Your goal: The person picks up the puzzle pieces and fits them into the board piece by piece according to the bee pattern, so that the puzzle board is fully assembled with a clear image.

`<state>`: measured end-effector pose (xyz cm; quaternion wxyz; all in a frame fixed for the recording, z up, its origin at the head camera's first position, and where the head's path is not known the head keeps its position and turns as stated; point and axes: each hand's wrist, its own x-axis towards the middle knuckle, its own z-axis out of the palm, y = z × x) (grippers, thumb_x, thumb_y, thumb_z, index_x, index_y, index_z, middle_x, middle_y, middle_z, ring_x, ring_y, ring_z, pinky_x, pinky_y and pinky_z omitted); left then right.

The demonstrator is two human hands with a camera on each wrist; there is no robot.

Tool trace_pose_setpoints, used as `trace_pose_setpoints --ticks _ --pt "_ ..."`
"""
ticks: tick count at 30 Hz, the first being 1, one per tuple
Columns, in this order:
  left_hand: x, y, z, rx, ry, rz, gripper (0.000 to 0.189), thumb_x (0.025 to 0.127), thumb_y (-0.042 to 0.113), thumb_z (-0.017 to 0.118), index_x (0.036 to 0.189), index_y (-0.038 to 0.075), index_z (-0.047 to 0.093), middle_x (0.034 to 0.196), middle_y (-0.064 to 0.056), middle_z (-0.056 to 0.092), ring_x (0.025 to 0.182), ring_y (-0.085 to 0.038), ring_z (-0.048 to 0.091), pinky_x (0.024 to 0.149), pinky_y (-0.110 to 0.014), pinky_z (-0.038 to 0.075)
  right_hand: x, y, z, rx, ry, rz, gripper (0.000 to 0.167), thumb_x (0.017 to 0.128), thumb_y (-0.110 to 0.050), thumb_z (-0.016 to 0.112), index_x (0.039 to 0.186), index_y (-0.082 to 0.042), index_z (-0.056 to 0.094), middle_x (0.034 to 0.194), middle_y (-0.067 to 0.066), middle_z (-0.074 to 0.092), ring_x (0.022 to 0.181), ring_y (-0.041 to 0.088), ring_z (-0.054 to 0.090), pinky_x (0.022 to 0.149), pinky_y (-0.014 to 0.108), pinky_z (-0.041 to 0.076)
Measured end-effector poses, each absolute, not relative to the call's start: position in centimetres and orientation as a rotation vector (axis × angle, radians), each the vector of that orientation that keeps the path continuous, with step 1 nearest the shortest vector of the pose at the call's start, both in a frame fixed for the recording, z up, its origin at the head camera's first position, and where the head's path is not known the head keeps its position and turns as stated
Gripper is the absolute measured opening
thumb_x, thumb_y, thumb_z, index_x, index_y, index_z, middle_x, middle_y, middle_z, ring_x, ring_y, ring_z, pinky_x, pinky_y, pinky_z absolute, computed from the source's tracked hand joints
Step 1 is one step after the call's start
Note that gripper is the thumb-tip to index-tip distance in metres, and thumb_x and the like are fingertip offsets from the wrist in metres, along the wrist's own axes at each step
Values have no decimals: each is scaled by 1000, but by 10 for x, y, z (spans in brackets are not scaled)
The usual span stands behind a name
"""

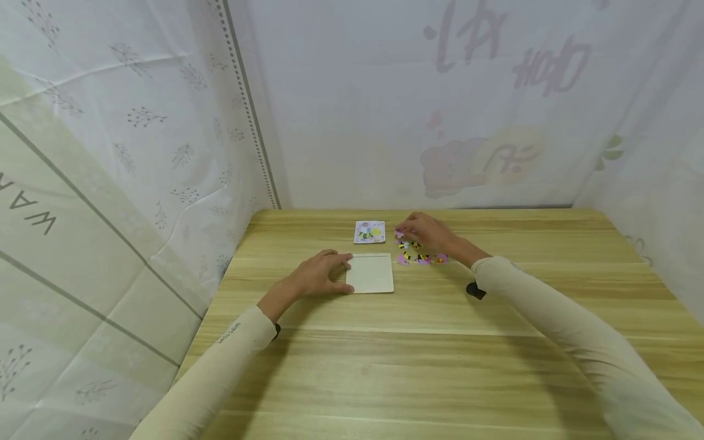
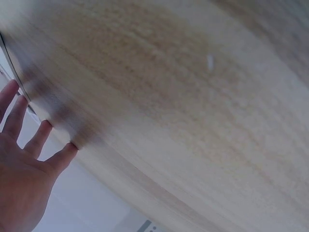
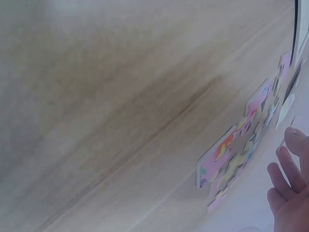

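Observation:
A square cream puzzle tray [image 1: 370,274] lies flat on the wooden table. At its left side is my left hand [image 1: 321,274], with thumb and fingertips touching the edge and corners. The left wrist view shows that hand's fingers [image 2: 39,138] spread and fairly straight. My right hand [image 1: 428,233] pinches a thin pink puzzle piece [image 1: 399,234] between thumb and fingertips, over the far end of the loose pieces. Several colourful puzzle pieces [image 1: 422,259] with yellow, black and pink print lie below that hand. They show from the side as a cluster [image 3: 224,150] in the right wrist view.
Behind the tray lies a square picture card [image 1: 370,232] with a bee-like print. The wooden table [image 1: 352,366] extends toward me and to both sides. Printed fabric [image 1: 352,122] hangs behind the table's far edge, with more on the left and right.

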<state>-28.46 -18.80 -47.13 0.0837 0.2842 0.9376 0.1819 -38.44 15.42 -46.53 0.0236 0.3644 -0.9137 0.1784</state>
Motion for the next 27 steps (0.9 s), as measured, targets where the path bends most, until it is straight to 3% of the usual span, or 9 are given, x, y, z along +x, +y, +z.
trace_pose_setpoints --ticks 5,9,16,27 --pt "-285 -188 -471 831 2797 530 84 88 60 77 154 17 51 141 0 62 147 -30 40 114 -58 40 -374 151 -463 1138 -2799 527 29 103 -16 67 131 -11 73 125 15 67 107 30 65 76 43 59" --pt "-285 -188 -471 821 2790 515 84 88 63 75 155 18 50 146 -2 59 148 -30 38 112 -61 40 -368 150 -463 1207 -2710 584 27 100 -10 71 127 -6 74 121 18 68 103 31 67 76 43 60" --pt "-285 -189 -471 827 2800 517 84 88 64 74 156 19 49 146 -2 59 149 -31 38 111 -63 41 -360 142 -463 1296 -2620 697 26 97 -4 72 122 1 75 116 20 70 105 34 65 85 47 57" --pt "-285 -188 -473 826 2795 534 85 89 61 75 156 18 48 143 0 61 148 -29 39 113 -59 40 -347 123 -463 1314 -2635 730 23 96 -4 74 118 -5 78 110 16 70 98 32 65 78 44 57"
